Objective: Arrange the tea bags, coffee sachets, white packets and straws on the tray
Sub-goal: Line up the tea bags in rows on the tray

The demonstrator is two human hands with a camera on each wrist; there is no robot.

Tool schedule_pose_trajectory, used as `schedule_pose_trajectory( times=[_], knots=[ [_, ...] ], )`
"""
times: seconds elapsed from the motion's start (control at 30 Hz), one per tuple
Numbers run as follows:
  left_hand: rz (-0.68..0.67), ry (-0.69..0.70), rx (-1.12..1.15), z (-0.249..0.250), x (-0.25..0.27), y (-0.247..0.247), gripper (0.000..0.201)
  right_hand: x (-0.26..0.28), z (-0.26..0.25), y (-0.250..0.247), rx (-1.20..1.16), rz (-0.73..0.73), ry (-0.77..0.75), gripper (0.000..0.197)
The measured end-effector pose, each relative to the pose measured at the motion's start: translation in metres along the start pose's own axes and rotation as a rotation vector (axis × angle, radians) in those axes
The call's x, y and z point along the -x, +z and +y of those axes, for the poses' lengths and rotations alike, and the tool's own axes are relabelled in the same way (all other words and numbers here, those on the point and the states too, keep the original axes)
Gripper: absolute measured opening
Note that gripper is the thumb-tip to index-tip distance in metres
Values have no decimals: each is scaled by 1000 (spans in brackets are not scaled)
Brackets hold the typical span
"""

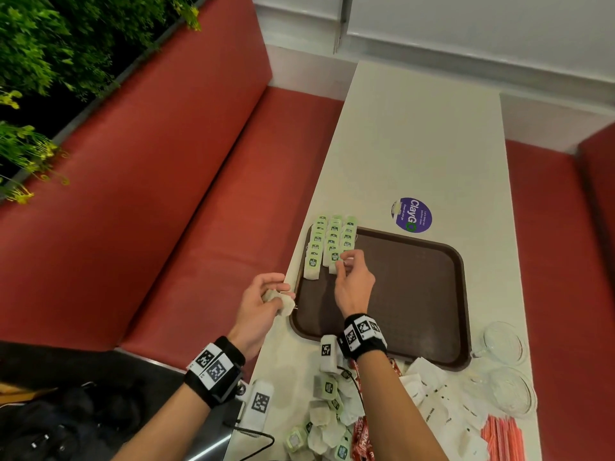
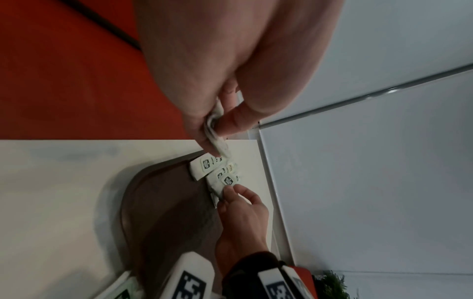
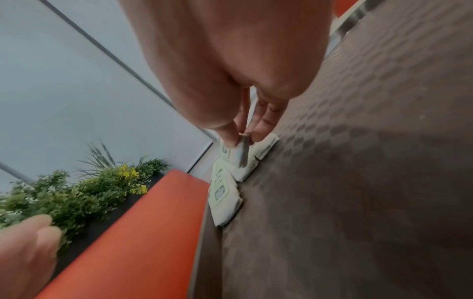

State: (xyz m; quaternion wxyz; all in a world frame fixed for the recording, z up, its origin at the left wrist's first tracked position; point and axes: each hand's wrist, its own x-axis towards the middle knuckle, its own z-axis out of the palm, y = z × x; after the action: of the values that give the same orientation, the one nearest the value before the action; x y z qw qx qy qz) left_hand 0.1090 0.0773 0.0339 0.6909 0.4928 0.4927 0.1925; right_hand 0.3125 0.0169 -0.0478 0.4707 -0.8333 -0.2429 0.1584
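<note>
Right hand (image 1: 353,283) pinched a tea bag (image 3: 242,152) between thumb and fingertips at the near end of the third row of tea bags (image 1: 332,242) in the far-left corner of the tray (image 1: 416,294); rows ran lengthwise away from the person, so the next slot probably lay just nearer; left hand (image 1: 263,302), beside the tray's left rim, clutched spare tea bags (image 1: 281,302), well placed to feed the right; the loose pile (image 1: 326,424) lay near the person.
</note>
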Motion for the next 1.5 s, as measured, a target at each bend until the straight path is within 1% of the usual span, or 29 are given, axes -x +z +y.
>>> schedule_pose_trajectory(
  times=[0.07, 0.13, 0.37, 0.53, 0.8, 1.07, 1.17, 1.23, 1.3, 1.33, 1.37, 1.43, 1.5],
  knots=[
    [-2, 14, 1, -4, 1, -4, 54, -2, -1, 8, -1, -13, -16, 16],
    [0, 23, 8, -7, 2, -7, 53, -5, 1, 15, 10, -11, -20, 18],
    [-8, 35, 32, -11, 3, -13, 48, -10, 9, 29, 75, 49, -43, 11],
    [-38, 48, 66, -13, 2, -16, 47, -11, 10, 32, 72, 47, -54, 9],
    [-42, 42, 92, -13, 2, -19, 47, -11, 17, 34, 112, 23, -17, 6],
    [-63, 56, 119, -8, 3, -20, 46, -8, 18, 35, 158, -19, 12, 13],
    [-92, 64, 139, -6, 3, -19, 46, -5, 14, 32, 213, -31, 26, 18],
    [-108, 78, 142, -4, 4, -18, 46, -3, 5, 26, 221, -24, 1, 22],
    [-114, 96, 142, 0, 6, -16, 46, 1, -12, 16, 147, -3, -59, 22],
    [-116, 104, 142, 2, 6, -15, 45, 5, -24, 9, 102, -15, -76, 20],
    [-112, 115, 139, 4, 7, -14, 44, 12, -35, 1, 68, -61, -76, 21],
    [-87, 134, 135, 7, 7, -12, 42, 31, -57, -17, -37, -247, -2, 32],
    [-53, 148, 153, 10, 8, -9, 39, 52, -70, -32, -185, -460, 123, 39]
  ],
)
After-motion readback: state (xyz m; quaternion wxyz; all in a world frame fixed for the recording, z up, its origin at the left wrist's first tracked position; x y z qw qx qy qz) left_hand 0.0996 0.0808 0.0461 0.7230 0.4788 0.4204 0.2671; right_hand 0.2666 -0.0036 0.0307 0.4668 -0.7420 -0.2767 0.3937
